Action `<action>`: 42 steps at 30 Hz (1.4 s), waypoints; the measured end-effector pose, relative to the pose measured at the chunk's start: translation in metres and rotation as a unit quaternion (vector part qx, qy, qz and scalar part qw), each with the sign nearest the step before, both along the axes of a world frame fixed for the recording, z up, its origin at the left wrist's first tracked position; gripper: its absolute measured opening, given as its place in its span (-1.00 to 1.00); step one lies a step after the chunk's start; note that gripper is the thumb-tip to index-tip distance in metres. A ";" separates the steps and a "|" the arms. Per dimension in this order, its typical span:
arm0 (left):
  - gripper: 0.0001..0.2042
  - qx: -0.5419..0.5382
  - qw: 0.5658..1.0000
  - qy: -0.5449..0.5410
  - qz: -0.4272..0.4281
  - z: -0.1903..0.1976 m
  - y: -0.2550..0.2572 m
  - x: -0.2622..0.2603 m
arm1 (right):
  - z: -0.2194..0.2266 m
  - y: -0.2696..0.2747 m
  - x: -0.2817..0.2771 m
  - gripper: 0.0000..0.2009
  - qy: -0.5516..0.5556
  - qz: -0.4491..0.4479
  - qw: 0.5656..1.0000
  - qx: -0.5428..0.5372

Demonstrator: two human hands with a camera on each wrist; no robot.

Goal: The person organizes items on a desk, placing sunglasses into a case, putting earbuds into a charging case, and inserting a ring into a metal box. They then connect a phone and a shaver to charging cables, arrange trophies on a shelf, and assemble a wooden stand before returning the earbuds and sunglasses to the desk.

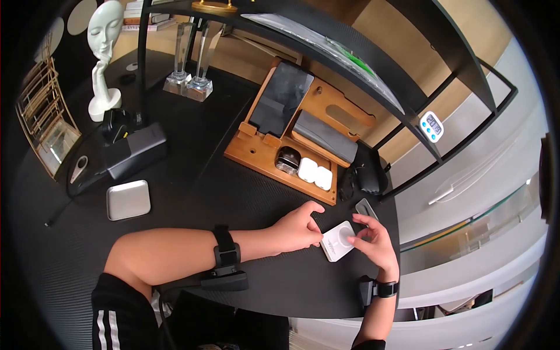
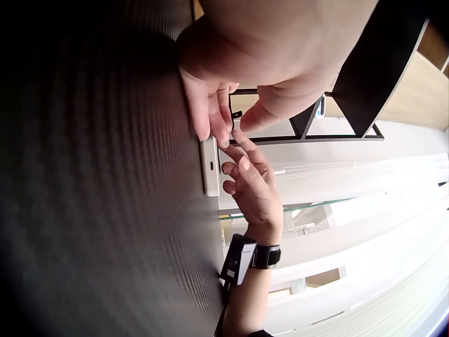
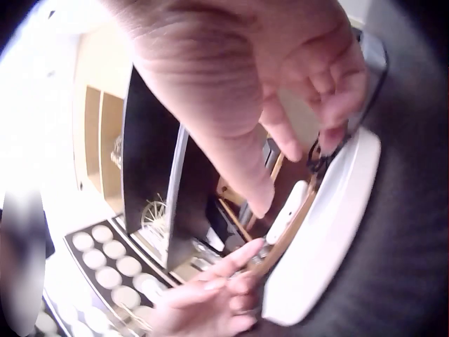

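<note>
A flat white wireless charger [image 1: 331, 249] with a round pad lies on the black desk near its right edge. A small port shows in its side edge [image 2: 212, 166]. My left hand [image 1: 296, 230] touches the charger's left edge with its fingertips, the thumb held apart from them. Over the other side is my right hand [image 1: 376, 244], its fingers loosely bent and spread and its thumb overlapping the round pad in the head view. From the right wrist, a gap shows between the thumb and fingers of that hand [image 3: 245, 91], above the white charger [image 3: 323, 239].
A wooden stand [image 1: 280, 157] behind the hands carries a phone [image 1: 283, 96], a dark case and white earbud cases [image 1: 315, 173]. A grey tray [image 1: 366, 209] lies behind my right hand. At left are a square metal tray [image 1: 128, 200] and a black box [image 1: 137, 150]. A shelf overhangs the back.
</note>
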State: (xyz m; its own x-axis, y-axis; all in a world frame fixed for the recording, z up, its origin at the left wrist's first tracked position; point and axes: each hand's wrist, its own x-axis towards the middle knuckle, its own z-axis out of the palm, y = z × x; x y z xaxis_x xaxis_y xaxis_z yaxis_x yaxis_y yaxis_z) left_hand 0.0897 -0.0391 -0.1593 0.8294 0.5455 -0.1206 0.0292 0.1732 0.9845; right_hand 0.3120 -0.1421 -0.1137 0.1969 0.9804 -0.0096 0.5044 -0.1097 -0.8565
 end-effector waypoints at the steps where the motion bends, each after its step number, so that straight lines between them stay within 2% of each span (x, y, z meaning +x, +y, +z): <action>1: -0.47 -0.015 1.000 -0.019 0.005 0.000 0.001 -0.003 | -0.001 0.003 -0.002 -0.50 0.010 -0.003 1.000 0.004; 3: -0.48 -0.039 0.999 -0.025 -0.010 0.000 0.001 0.001 | 0.001 0.000 -0.002 -0.38 -0.068 0.051 0.996 -0.024; 5: -0.48 -0.052 0.998 -0.038 -0.015 -0.001 0.003 0.000 | 0.003 -0.001 -0.003 -0.32 -0.136 0.051 0.989 -0.013; 12: -0.49 -0.059 0.998 0.014 -0.019 0.014 0.004 -0.002 | -0.007 -0.006 0.008 -0.27 -0.122 0.030 0.991 -0.040; 17: -0.54 -0.052 0.998 0.016 -0.017 0.013 0.004 -0.001 | -0.001 -0.013 0.000 -0.21 -0.215 0.079 0.973 0.000; 21: -0.56 -0.046 0.998 0.025 -0.017 0.016 0.004 -0.001 | -0.002 -0.012 0.001 -0.21 -0.213 0.074 0.974 -0.019; 24: -0.58 -0.049 0.998 0.026 -0.015 0.015 0.005 -0.001 | -0.007 -0.010 0.009 -0.23 -0.192 0.066 0.979 0.013; 26: -0.59 -0.055 0.998 0.029 -0.009 0.016 0.005 -0.001 | -0.001 -0.009 0.014 -0.31 -0.167 0.004 0.986 0.005; 27: -0.59 -0.053 0.998 0.030 -0.011 0.016 0.005 -0.001 | -0.003 -0.008 0.019 -0.39 -0.172 -0.032 0.982 0.071; 29: -0.56 -0.054 0.998 0.029 -0.010 0.016 0.005 -0.001 | -0.004 -0.004 0.024 -0.42 -0.215 -0.169 0.950 0.154; 30: -0.56 -0.053 0.998 0.029 -0.011 0.016 0.005 -0.001 | -0.009 -0.003 0.030 -0.41 -0.295 -0.211 0.910 0.203; 31: -0.57 -0.053 0.998 0.029 -0.012 0.016 0.005 -0.001 | -0.006 -0.006 0.033 -0.33 -0.316 -0.225 0.904 0.182; 34: -0.58 -0.049 0.998 0.029 -0.014 0.016 0.005 -0.001 | -0.021 -0.005 0.050 -0.26 -0.306 -0.220 0.915 0.143; 37: -0.60 -0.043 0.999 0.028 -0.016 0.016 0.004 -0.001 | -0.031 -0.002 0.054 -0.25 -0.344 -0.177 0.916 0.101; 39: -0.60 -0.040 0.999 0.026 -0.017 0.016 0.004 -0.002 | -0.033 0.000 0.053 -0.27 -0.276 -0.187 0.942 0.043; 42: -0.60 -0.036 0.999 0.028 -0.015 0.015 0.004 -0.001 | -0.028 -0.003 0.049 -0.37 -0.296 -0.185 0.935 0.065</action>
State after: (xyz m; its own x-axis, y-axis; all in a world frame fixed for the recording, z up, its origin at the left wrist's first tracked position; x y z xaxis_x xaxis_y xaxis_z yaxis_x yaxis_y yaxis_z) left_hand 0.0884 -0.0350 -0.1442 0.8354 0.5094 -0.2062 0.0906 0.2425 0.9659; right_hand 0.3607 -0.1446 -0.1421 0.4553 0.8297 0.3230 0.8423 -0.2838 -0.4583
